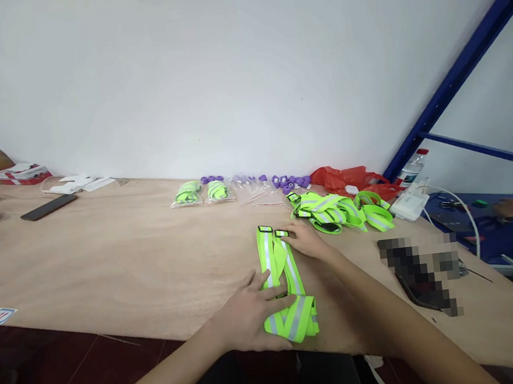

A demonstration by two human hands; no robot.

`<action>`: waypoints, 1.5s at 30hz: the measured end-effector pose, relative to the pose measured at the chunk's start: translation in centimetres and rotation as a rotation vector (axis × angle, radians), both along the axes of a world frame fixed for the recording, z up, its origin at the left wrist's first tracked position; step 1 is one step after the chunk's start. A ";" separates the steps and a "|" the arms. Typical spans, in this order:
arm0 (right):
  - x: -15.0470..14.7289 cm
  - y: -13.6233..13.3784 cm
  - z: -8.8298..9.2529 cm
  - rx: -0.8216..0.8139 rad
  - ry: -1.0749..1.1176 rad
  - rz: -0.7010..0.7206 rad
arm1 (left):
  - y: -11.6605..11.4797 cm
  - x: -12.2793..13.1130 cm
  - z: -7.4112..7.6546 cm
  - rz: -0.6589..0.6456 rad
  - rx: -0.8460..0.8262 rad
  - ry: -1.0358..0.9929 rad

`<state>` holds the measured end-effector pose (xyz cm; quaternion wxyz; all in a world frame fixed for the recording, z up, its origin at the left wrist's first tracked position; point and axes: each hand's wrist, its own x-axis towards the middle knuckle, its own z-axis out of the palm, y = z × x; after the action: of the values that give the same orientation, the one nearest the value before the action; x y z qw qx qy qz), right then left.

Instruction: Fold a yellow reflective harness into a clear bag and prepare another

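A neon-yellow reflective strap (299, 279) with silver stripes and black buckles lies folded near the table's front edge. My left hand (255, 311) rests flat across its lower part, fingers spread. At the far end, my right hand (306, 239) has its fingertips closed on the strap beside one black buckle (281, 233); the thumb is partly hidden. Another buckle (265, 229) sits just left of it. Beyond my right hand is a loose pile of similar straps (331, 208).
Two bagged straps (187, 193), clear plastic bags (256, 191), purple rolls (290, 182) and a red bag (351, 177) line the wall. A white charger (410, 203), a bottle (413, 167) and a partly pixelated dark phone (415, 279) are right. Another person's hand (512, 208) shows beyond the blue frame.
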<state>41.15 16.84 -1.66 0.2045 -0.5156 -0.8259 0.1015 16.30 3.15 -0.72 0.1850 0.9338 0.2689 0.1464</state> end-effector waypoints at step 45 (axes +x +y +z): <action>-1.8 -18.9 0.7 -0.242 0.031 0.121 | -0.7 3.4 -0.4 0.335 -0.176 -0.338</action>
<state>39.39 -2.11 -1.00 0.1470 -0.4840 -0.8339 0.2206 19.70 2.46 -1.12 0.2812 0.8187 0.3969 0.3052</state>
